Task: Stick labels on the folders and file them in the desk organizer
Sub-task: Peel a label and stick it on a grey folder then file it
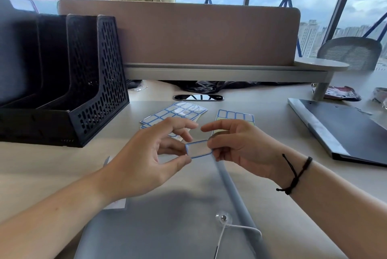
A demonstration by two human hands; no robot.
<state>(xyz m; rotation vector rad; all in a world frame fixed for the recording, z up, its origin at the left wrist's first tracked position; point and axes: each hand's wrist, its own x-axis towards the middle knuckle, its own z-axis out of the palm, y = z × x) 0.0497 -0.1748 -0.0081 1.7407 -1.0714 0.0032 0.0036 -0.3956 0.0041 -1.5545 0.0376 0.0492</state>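
Both hands pinch 1 blue-edged label (198, 149): left hand (146, 154) fingers on its left end, right hand (236, 145) fingers on its right, kept taut, likely for placing on grey folder (167, 223) directly below fingers.

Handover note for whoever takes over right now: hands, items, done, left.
Left hand and right hand each pinch one end of a peeled blue-bordered label, held above the grey folder lying nearest.
Label sheets lie behind the hands; black folder at right; desk organizer at left, no folder visible in it.
Done: label peeled.
Left: stick it, label other folder, file both.
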